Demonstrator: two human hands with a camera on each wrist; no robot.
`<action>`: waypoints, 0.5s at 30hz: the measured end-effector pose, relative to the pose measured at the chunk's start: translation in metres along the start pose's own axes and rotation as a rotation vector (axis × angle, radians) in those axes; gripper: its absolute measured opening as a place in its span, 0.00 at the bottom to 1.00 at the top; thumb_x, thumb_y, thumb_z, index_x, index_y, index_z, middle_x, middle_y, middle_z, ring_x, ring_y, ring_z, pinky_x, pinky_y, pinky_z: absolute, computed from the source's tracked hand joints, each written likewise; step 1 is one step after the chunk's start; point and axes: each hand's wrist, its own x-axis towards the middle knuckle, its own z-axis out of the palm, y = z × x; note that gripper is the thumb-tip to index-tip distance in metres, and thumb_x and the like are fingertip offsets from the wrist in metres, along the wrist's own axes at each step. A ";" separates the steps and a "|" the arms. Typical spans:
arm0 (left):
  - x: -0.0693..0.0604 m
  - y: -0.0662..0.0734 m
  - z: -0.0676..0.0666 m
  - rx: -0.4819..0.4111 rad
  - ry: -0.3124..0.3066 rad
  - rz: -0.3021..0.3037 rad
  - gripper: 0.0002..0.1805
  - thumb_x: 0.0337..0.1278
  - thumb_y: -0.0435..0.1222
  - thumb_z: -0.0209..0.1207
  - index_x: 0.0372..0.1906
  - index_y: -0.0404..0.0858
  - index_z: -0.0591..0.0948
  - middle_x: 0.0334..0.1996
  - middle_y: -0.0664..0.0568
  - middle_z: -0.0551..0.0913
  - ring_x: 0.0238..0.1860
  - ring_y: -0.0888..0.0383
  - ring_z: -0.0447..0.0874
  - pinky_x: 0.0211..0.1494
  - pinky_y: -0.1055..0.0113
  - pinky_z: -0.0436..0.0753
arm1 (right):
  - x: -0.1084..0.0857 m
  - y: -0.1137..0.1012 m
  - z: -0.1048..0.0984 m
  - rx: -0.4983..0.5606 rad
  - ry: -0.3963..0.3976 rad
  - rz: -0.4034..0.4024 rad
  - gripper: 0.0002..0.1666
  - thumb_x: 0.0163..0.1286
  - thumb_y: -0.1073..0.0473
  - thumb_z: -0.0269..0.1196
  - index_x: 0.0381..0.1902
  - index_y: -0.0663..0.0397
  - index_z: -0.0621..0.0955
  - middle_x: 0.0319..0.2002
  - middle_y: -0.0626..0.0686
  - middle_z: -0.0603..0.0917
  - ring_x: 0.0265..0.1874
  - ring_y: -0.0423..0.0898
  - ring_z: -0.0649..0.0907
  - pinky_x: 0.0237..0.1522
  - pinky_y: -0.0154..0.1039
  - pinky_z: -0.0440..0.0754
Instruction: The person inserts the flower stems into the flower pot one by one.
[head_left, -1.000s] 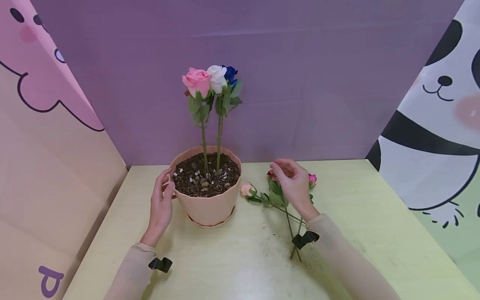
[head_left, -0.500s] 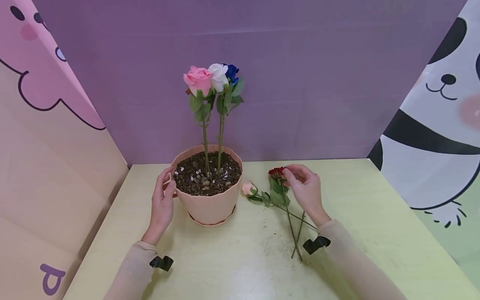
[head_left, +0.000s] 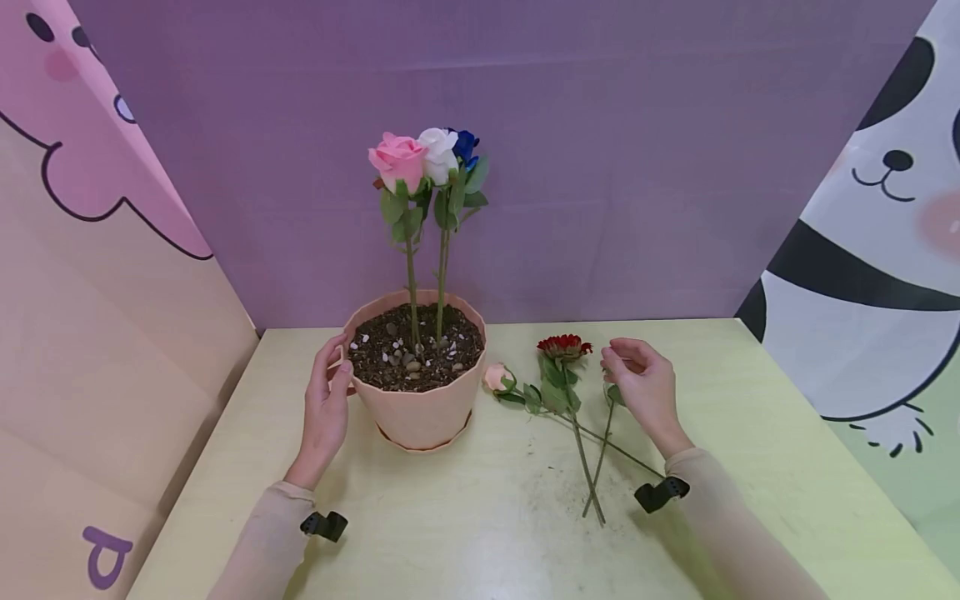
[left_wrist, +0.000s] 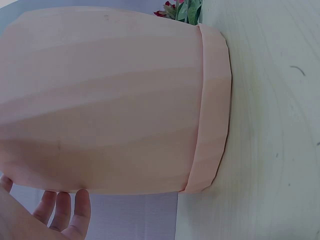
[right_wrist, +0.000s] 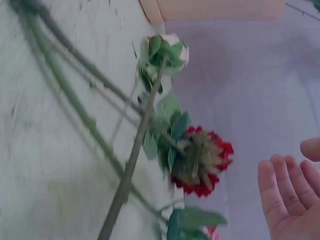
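My left hand [head_left: 327, 417] rests against the left side of a peach flowerpot [head_left: 416, 417], its fingertips touching the wall in the left wrist view. Dark soil with pebbles fills the pot, and a pink rose [head_left: 398, 160], a white rose [head_left: 438, 155] and a blue rose [head_left: 465, 147] stand in it. Over the table to the right hovers my right hand [head_left: 647, 390], holding nothing, fingers loosely bent. Beneath it lies a flower whose pink bloom [right_wrist: 212, 232] shows only partly in the right wrist view. Nearby lie a dark red flower [head_left: 564, 347] and a pale peach rose [head_left: 497, 378].
Stems [head_left: 592, 479] of the lying flowers cross on the pale table [head_left: 480, 533]. Soil specks are scattered around them. A purple backdrop [head_left: 600, 167] rises behind the table, with a panda-printed panel [head_left: 885, 333] at right and a cartoon panel [head_left: 112, 333] at left.
My right hand has moved right, from over the dark red flower to over the pink one, uncovering the red bloom. The left hand stays against the pot.
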 end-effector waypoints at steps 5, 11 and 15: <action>0.001 0.001 0.000 0.008 -0.005 0.006 0.26 0.87 0.40 0.43 0.82 0.47 0.65 0.75 0.40 0.67 0.61 0.62 0.72 0.54 0.75 0.79 | -0.001 0.011 -0.014 -0.055 -0.005 0.053 0.23 0.78 0.53 0.67 0.62 0.64 0.83 0.50 0.56 0.91 0.34 0.31 0.89 0.37 0.34 0.90; 0.000 0.000 -0.001 0.002 -0.003 0.008 0.27 0.86 0.39 0.43 0.82 0.45 0.65 0.75 0.39 0.67 0.65 0.54 0.71 0.53 0.77 0.79 | -0.005 0.024 -0.026 -0.124 -0.045 0.107 0.28 0.79 0.49 0.65 0.66 0.63 0.81 0.59 0.65 0.87 0.37 0.33 0.90 0.38 0.33 0.90; 0.000 -0.001 -0.001 0.001 -0.009 0.010 0.27 0.86 0.39 0.43 0.82 0.45 0.64 0.75 0.39 0.67 0.65 0.54 0.71 0.54 0.77 0.79 | -0.009 0.030 -0.031 -0.155 -0.052 0.133 0.28 0.79 0.49 0.64 0.66 0.63 0.81 0.60 0.68 0.86 0.36 0.30 0.88 0.38 0.32 0.90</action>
